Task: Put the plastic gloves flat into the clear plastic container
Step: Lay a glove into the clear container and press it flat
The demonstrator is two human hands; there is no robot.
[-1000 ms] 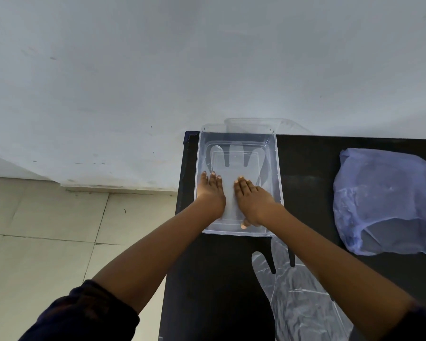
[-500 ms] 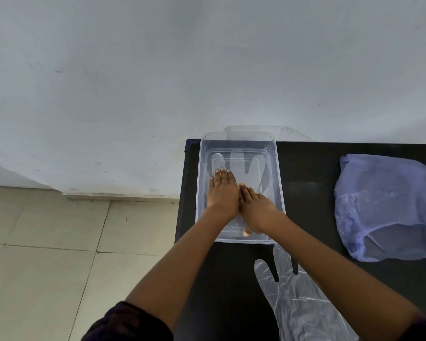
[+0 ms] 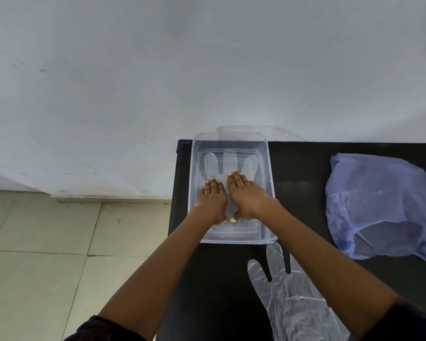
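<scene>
Hands [image 3: 229, 196] further apart on glove [image 3: 228, 163].

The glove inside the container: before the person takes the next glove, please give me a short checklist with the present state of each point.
1. Glove in the container lies flat, fingers spread toward the wall: ok.
2. Clear plastic container sits fully on the black table: ok.
3. Left hand and right hand are free to lift, holding nothing: ok, both press palm-down.
4. Next glove is within reach, on the table in front of the container: ok.
5. Next glove is smooth: not ok, it looks wrinkled.
6. More gloves in the blue bag: cannot tell.
</scene>
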